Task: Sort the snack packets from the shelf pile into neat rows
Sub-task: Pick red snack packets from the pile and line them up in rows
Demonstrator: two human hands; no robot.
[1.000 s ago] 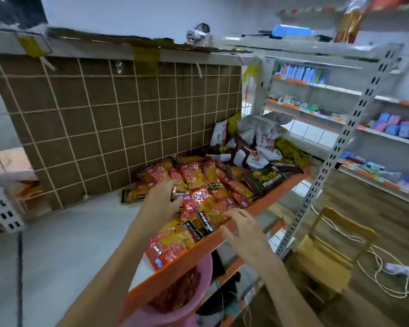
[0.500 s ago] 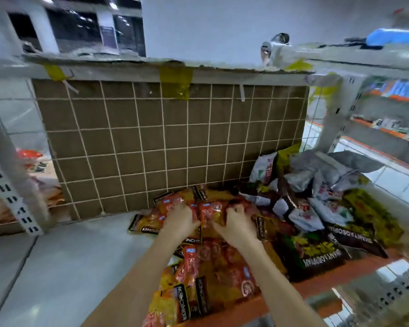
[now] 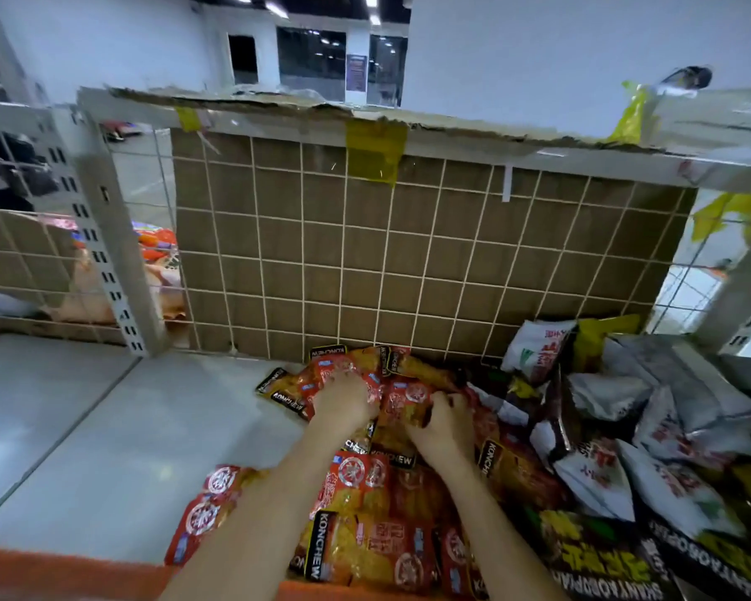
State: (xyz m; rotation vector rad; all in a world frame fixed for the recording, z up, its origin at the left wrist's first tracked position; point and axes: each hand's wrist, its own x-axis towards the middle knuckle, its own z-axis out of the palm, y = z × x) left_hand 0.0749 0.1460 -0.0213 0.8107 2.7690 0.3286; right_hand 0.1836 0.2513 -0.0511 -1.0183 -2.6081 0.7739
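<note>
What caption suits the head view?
Both hands, left and right, grip red snack packets piled on the shelf.

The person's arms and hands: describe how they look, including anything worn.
Both forearms are bare up to the bottom edge of the frame, with no sleeves showing. The left hand and the right hand wear no gloves; no watch, bracelet or ring is visible. The fingers are partly blurred.

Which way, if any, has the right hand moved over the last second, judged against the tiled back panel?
Yes. The right hand has moved away from the orange shelf edge toward the tiled back panel, and now grips red packets near it.
</note>
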